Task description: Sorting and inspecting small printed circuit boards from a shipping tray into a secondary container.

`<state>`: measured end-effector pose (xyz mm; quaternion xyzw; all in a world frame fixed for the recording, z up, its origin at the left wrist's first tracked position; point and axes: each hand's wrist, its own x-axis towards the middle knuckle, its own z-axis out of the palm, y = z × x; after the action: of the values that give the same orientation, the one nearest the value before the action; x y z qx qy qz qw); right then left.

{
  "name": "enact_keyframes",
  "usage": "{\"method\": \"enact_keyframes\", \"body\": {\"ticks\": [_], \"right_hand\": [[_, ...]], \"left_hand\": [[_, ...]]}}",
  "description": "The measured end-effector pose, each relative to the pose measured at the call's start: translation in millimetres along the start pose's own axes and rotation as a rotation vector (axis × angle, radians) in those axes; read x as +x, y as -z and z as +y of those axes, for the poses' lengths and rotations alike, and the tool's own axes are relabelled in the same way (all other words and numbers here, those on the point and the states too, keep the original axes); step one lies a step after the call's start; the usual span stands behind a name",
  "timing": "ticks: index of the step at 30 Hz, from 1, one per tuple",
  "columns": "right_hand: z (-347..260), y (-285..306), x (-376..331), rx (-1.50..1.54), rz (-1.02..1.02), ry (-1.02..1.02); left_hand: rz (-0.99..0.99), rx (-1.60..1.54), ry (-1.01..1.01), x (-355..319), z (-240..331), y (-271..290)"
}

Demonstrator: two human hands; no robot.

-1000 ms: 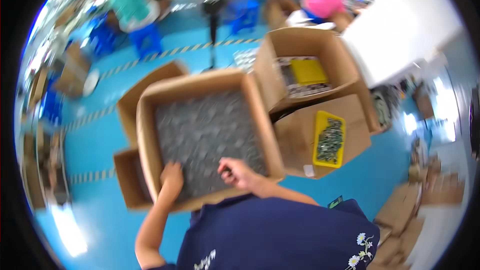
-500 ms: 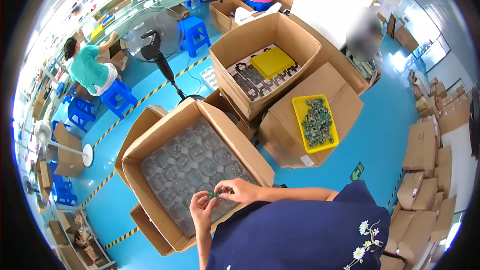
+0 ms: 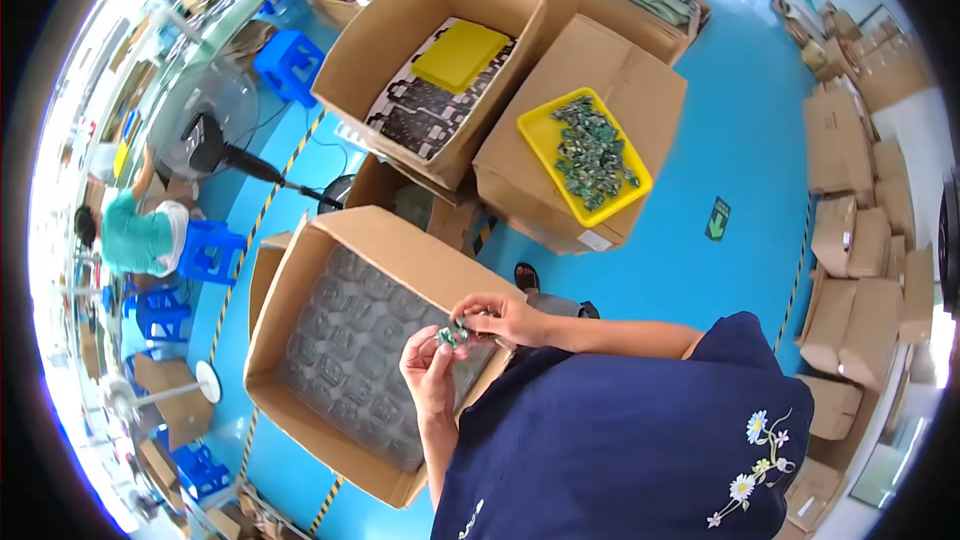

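Observation:
My left hand (image 3: pixel 428 372) pinches small green circuit boards (image 3: pixel 449 337) between thumb and fingertips. Close beside it, my right hand (image 3: pixel 508 321) has its fingers closed on more of these green pieces, partly hidden by the fingers. Both hands are over the near right side of an open cardboard box (image 3: pixel 415 252). Inside that box lies a clear plastic tray (image 3: pixel 352 325) with rows of moulded pockets, dark pieces showing through. To the far right, a yellow tray (image 3: pixel 540 140) holds a heap of similar green boards (image 3: pixel 597 155).
The yellow tray rests on a closed carton (image 3: pixel 635 75). Beside it, a tall open carton (image 3: pixel 400 25) contains a yellow tray (image 3: pixel 460 55) on dark and white pieces. A black fan (image 3: pixel 215 145), blue stools (image 3: pixel 290 65) and a seated person (image 3: pixel 140 235) are left. Stacked cartons (image 3: pixel 840 145) line the right.
The view has turned toward the right, shifting the surroundings left. My hands have risen slightly from the plastic tray toward the box's right wall, still holding green boards.

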<state>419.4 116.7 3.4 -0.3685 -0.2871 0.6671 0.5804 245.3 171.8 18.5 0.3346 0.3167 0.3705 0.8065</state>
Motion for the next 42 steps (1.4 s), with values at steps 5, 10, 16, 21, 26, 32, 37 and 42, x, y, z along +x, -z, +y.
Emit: {"method": "enact_keyframes", "body": {"ticks": [5,10,16,21,26,32,37,42], "right_hand": [[-22,37,-17,0.541,0.368,-0.194],[-35,71,-32,0.829,0.51,-0.208],[-70,190,-26,1.146,0.401,0.0],[-88,390,-19,0.261,0.92,0.206],[-84,478,7,-0.186,1.21,-0.193],[-79,377,51,-0.416,1.55,-0.04],[-58,269,72,-0.817,1.151,0.352],[-34,113,92,-0.674,0.707,0.449]], "left_hand": [[-0.176,0.888,-0.296,36,-13,-75],[-0.404,1.205,-0.312,50,-24,-135],[-0.416,1.007,-0.286,47,8,-143],[0.092,0.945,-0.307,28,13,-76],[0.907,1.229,-0.246,-22,15,78],[1.233,1.366,0.238,-79,29,224],[1.212,1.335,0.3,-70,48,206],[1.175,1.118,-0.049,-97,44,236]]}}
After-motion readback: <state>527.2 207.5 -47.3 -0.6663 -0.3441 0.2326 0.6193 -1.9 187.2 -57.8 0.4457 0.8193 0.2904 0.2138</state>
